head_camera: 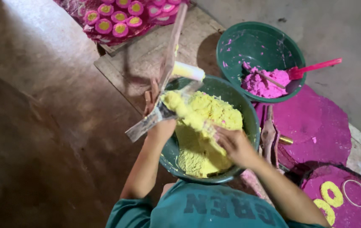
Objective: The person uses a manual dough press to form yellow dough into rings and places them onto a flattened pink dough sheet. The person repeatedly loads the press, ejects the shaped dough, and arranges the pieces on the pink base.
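Landmark: green basin (252,126) of yellow dough (206,139). Left hand (162,128), at its near-left rim, closed on a clear plastic sheet (146,122) bearing a roll of yellow dough (184,110); right hand (234,145), over the basin, fingers curled on the roll's other end. Beyond the basin: second green bowl (260,42) with pink dough (265,82) and pink spoon (313,67). Judged partway: finished pink-and-yellow pieces (113,19) lie far-left; much dough left.

Bare floor (41,105) left lies open; 2 bowls (248,122) (260,46) and wooden tool (172,46) crowd the right
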